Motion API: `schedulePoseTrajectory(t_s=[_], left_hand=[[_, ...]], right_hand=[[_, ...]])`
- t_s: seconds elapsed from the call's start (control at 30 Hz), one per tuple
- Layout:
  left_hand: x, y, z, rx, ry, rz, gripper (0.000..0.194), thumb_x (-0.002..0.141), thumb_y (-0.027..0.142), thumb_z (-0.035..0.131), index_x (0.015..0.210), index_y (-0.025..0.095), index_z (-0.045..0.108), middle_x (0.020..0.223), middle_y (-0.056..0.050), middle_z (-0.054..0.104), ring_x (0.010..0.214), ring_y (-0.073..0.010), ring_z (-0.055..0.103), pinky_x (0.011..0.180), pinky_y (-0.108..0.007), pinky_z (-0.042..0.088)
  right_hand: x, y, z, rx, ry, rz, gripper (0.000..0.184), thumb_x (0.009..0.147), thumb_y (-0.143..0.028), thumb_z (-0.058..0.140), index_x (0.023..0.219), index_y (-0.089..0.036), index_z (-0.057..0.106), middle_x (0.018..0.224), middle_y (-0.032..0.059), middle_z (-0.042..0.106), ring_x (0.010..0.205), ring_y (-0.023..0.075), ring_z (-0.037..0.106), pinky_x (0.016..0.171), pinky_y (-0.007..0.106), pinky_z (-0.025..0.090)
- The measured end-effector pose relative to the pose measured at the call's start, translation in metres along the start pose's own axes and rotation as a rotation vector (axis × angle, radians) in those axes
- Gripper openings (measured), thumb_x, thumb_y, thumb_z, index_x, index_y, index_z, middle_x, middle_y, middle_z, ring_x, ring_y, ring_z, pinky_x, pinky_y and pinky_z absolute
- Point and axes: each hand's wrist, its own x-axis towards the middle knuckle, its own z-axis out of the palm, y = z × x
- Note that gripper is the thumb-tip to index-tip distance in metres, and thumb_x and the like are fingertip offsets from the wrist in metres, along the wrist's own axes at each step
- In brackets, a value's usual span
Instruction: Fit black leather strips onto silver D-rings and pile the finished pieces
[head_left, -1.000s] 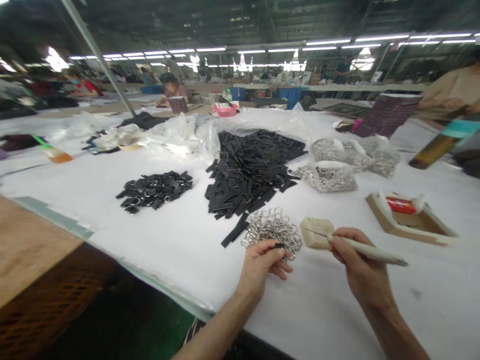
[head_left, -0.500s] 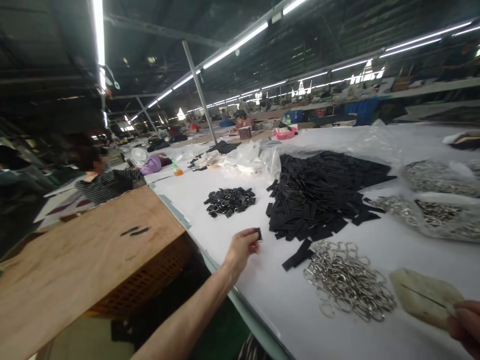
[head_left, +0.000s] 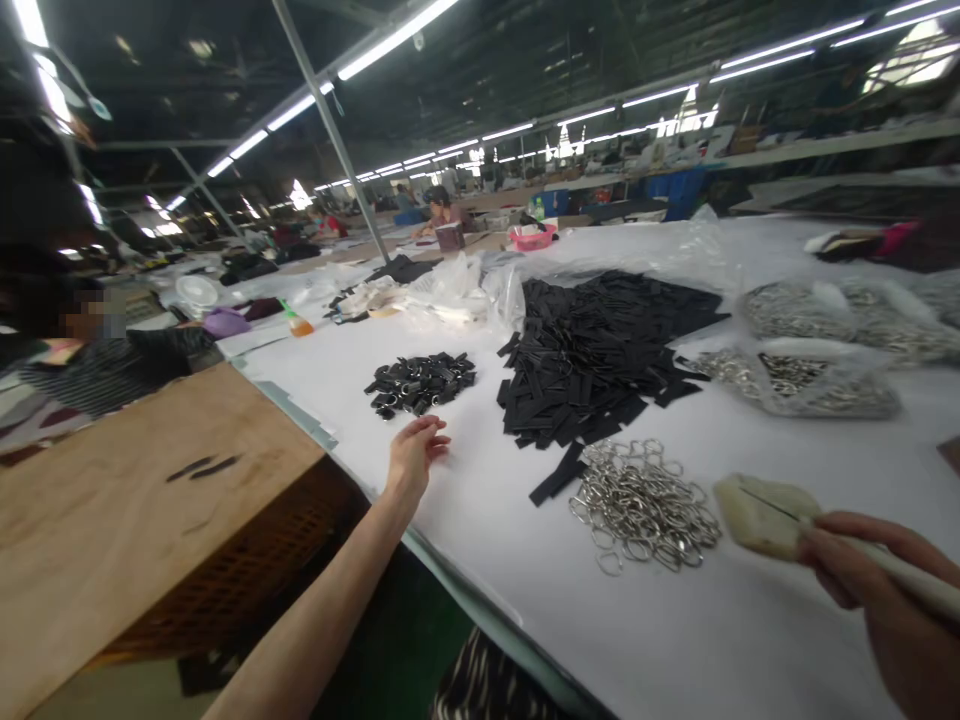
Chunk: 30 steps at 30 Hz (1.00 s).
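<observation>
My left hand (head_left: 417,450) reaches out over the white table (head_left: 487,520), fingers stretched and nothing seen in them. It is just short of a small heap of folded black pieces with rings (head_left: 420,383). My right hand (head_left: 877,585) is closed round a cream handled tool (head_left: 911,585) at the lower right. The tool's thin dark tip lies across a pale block (head_left: 757,515). Between my hands lies a heap of loose metal rings (head_left: 641,505), and behind it a big pile of black strips (head_left: 600,350).
Clear bags of metal rings (head_left: 802,375) lie at the right. A wooden bench (head_left: 135,500) adjoins the table's left edge, with a seated person (head_left: 97,350) behind it. An orange bottle (head_left: 298,322), plastic bags (head_left: 457,285) and a pink basket (head_left: 534,238) stand farther back.
My left hand carried a small black piece from the ring heap leftward to the small black heap; its fingers are now spread and the piece is gone. My view swung left.
</observation>
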Motion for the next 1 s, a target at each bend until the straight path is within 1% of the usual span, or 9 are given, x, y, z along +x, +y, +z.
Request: schedulePoseTrajectory(t_s=[0.1,0.2,0.3,0.4,0.47,0.57,0.7,0.8,1.0], left_hand=[[-0.038,-0.009,0.018,0.213,-0.195,0.064,0.012,0.065,0.022,0.062,0.074,0.014,0.062,0.065,-0.001,0.061,0.047,-0.0098,0.051,0.043,-0.022,0.039],[-0.062,-0.006,0.045,0.458,-0.374,0.168,0.011,0.065,0.022,0.06,0.072,0.017,0.066,0.063,0.0,0.061,0.054,-0.0121,0.051,0.052,-0.024,0.041],[-0.073,-0.003,0.075,0.68,-0.505,0.272,0.011,0.063,0.02,0.061,0.072,0.021,0.066,0.074,0.001,0.062,0.065,-0.0143,0.053,0.066,-0.026,0.041],[-0.074,-0.005,0.098,0.87,-0.58,0.311,0.012,0.057,0.019,0.065,0.068,0.021,0.064,0.076,0.0,0.061,0.069,-0.0171,0.054,0.066,-0.028,0.039],[-0.073,-0.007,0.105,0.97,-0.597,0.312,0.011,0.056,0.018,0.064,0.067,0.021,0.062,0.074,-0.001,0.06,0.071,-0.0186,0.054,0.064,-0.028,0.039],[-0.072,-0.01,0.107,1.062,-0.602,0.295,0.012,0.059,0.019,0.062,0.07,0.02,0.061,0.071,0.0,0.059,0.07,-0.0179,0.054,0.061,-0.026,0.038],[-0.073,-0.011,0.101,1.074,-0.614,0.279,0.015,0.062,0.024,0.063,0.076,0.019,0.06,0.068,0.002,0.057,0.064,-0.0146,0.052,0.056,-0.023,0.037],[-0.075,-0.009,0.096,1.059,-0.625,0.285,0.015,0.064,0.023,0.061,0.078,0.018,0.06,0.064,0.004,0.055,0.059,-0.0123,0.051,0.053,-0.022,0.037],[-0.082,-0.009,0.09,1.093,-0.636,0.368,0.015,0.07,0.013,0.051,0.078,0.018,0.062,0.064,0.002,0.056,0.06,-0.0124,0.051,0.058,-0.023,0.038]], right_hand=[[-0.008,-0.02,-0.004,-0.064,-0.046,0.019,0.032,0.067,-0.047,0.062,0.086,-0.02,0.064,0.061,0.0009,0.061,0.054,0.0171,0.057,0.049,0.025,0.046],[-0.015,-0.032,0.001,-0.053,-0.033,-0.117,0.029,0.068,-0.044,0.062,0.083,-0.019,0.064,0.07,0.0026,0.064,0.058,0.016,0.058,0.054,0.023,0.048],[-0.019,-0.03,0.006,-0.057,-0.078,-0.269,0.025,0.073,-0.042,0.059,0.083,-0.019,0.063,0.076,0.003,0.065,0.062,0.0163,0.061,0.061,0.023,0.05],[-0.021,-0.024,0.009,-0.069,-0.135,-0.384,0.022,0.079,-0.039,0.055,0.085,-0.02,0.062,0.076,0.003,0.065,0.062,0.016,0.061,0.062,0.024,0.05],[-0.022,-0.019,0.01,-0.082,-0.152,-0.449,0.02,0.08,-0.036,0.055,0.088,-0.019,0.062,0.08,0.0048,0.065,0.063,0.0163,0.061,0.063,0.025,0.05],[-0.025,-0.013,0.013,-0.068,-0.195,-0.509,0.02,0.08,-0.032,0.056,0.094,-0.018,0.061,0.082,0.0062,0.065,0.061,0.0159,0.06,0.061,0.026,0.05],[-0.033,-0.006,0.022,0.068,-0.341,-0.498,0.022,0.084,-0.026,0.049,0.104,-0.02,0.056,0.072,0.0029,0.062,0.053,0.013,0.056,0.053,0.024,0.046],[-0.037,-0.003,0.028,0.119,-0.415,-0.477,0.023,0.085,-0.024,0.047,0.108,-0.022,0.052,0.074,0.0018,0.06,0.054,0.0119,0.054,0.051,0.022,0.044],[-0.036,-0.013,0.032,0.015,-0.378,-0.436,0.011,0.083,-0.03,0.052,0.088,-0.02,0.055,0.065,-0.0004,0.056,0.057,0.0133,0.056,0.052,0.021,0.043]])
